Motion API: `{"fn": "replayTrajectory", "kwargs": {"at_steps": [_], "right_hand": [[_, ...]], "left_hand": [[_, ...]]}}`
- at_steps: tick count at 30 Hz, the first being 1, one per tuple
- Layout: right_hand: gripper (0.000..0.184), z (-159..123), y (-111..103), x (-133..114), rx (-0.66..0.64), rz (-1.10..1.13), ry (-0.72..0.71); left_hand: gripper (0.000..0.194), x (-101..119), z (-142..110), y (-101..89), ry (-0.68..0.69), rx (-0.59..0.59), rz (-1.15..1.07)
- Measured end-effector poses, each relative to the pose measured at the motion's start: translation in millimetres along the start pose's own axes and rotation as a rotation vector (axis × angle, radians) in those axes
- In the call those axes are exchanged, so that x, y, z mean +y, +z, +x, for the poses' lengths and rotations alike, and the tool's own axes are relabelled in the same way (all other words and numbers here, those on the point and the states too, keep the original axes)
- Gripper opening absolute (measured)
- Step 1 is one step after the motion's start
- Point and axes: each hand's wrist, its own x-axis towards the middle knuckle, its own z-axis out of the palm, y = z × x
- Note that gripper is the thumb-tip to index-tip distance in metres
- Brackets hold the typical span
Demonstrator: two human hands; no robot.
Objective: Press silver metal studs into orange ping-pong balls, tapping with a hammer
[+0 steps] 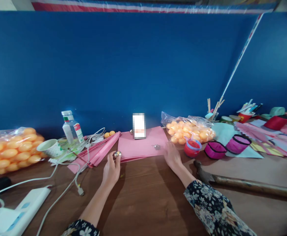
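L hand (111, 171): fingers pinch shiny ball (117, 154) at tips | R hand (172, 157): blurry, can't tell if fingers apart or tog. | blurry silver thing (156, 147) just left of R fingers, over pink paper (138, 150) | risk: ball may roll away if L pinch gets loose, b/c it's round
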Motion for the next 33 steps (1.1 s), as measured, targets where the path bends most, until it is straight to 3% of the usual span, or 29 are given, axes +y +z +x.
{"fn": "replayTrajectory", "kwargs": {"at_steps": [17,23,33], "right_hand": [[0.018,-1.4,-4.4,-2.5,0.022,-0.025,-0.045],[0.022,-2.5,-6.5,-11.6,0.136,-0.074,-0.188],[0.021,20.5,5.6,-42.8,-0.02,-0.199,-0.292]], "left_hand": [[0.032,-3.2,-4.7,3.7,0.016,0.0,-0.027],[0.033,-0.8,-7.3,2.7,0.018,0.047,-0.057],[0.033,3.7,-10.1,2.2,0.052,0.074,-0.056]]}}
